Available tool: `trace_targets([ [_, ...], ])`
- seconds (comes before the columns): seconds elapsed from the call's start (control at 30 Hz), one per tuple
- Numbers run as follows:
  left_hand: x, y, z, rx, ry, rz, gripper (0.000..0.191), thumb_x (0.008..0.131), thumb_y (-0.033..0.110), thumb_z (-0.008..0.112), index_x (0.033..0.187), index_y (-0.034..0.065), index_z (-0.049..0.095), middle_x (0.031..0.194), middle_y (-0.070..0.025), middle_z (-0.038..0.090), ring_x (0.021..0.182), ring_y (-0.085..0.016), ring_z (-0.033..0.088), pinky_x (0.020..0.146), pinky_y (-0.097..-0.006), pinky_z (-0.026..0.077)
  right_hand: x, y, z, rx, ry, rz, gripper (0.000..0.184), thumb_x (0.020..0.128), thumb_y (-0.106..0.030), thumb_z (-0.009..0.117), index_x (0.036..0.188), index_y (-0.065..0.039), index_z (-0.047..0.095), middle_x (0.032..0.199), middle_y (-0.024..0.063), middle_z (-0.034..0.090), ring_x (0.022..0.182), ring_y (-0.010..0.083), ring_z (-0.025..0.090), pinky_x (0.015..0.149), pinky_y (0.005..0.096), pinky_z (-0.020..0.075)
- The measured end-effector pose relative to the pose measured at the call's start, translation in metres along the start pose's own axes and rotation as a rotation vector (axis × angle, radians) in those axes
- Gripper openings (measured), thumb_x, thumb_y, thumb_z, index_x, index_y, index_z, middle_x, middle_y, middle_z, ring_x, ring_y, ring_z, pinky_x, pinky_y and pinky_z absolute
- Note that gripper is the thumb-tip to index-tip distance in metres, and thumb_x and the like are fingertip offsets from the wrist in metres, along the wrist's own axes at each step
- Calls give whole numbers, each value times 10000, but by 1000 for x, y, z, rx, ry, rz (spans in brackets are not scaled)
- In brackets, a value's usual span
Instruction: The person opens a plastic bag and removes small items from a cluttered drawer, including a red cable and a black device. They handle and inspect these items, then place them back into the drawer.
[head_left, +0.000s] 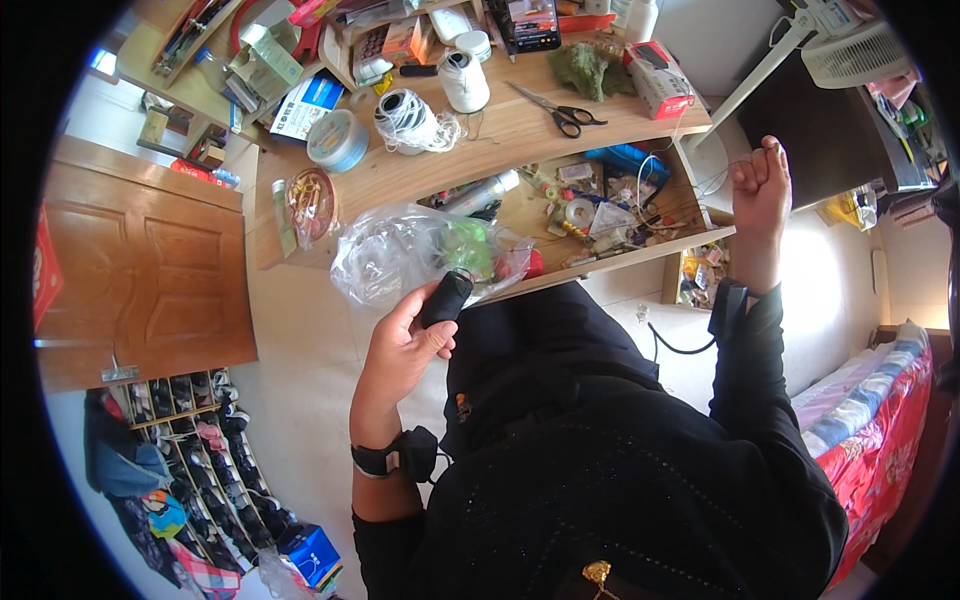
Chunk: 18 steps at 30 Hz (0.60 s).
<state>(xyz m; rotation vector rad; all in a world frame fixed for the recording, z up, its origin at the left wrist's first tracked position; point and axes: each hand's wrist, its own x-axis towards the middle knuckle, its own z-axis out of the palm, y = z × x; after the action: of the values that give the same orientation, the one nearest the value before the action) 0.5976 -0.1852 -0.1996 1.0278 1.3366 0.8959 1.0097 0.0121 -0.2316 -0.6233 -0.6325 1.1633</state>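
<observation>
My left hand (409, 341) grips a spool of black thread (448, 298) between thumb and fingers, just in front of the open drawer (540, 184). A clear plastic bag (390, 251) holding green and red items hangs over the drawer's front left, close behind the spool. My right hand (761, 184) is raised beyond the drawer's right end, fingers curled in. Fine dark thread (712, 180) runs from its fingertips towards the drawer; its full path is too thin to follow. Scissors with black handles (559, 111) lie on the wooden desk (517, 142).
White yarn cones (463, 81) and a round tub (337, 140) stand on the desk. Behind the scissors are a crumpled green cloth (589, 71) and a red-and-white box (660, 81). Small sewing odds and ends fill the drawer. A fan stand (757, 64) rises at the right.
</observation>
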Motion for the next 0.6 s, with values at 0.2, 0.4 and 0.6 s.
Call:
trace_targets([
  [0.2, -3, 1, -6, 48, 23, 5, 444, 890, 67, 638, 1287, -16, 458, 897, -37, 558, 678, -81, 554, 614, -227, 510, 26, -10, -39, 47, 93, -60, 149, 994, -170, 462, 958, -58, 554, 591, -32, 302, 513, 93, 285, 533, 278, 340],
  [0.4, -7, 10, -8, -15, 71, 41, 408, 890, 60, 627, 1252, -1, 449, 951, -56, 547, 696, -85, 566, 617, -226, 514, 38, -12, -56, -1109, 222, -42, 268, 939, -79, 491, 1192, -98, 576, 951, 70, 608, 745, 163, 595, 681, 288, 484],
  [0.6, 0, 19, 11, -53, 25, 89, 402, 905, 71, 610, 1255, -15, 435, 1067, -92, 545, 777, -116, 602, 633, -235, 526, -19, 16, 34, -784, -417, -21, 430, 873, 50, 487, 1284, -62, 541, 1036, 92, 633, 906, 165, 645, 783, 287, 521],
])
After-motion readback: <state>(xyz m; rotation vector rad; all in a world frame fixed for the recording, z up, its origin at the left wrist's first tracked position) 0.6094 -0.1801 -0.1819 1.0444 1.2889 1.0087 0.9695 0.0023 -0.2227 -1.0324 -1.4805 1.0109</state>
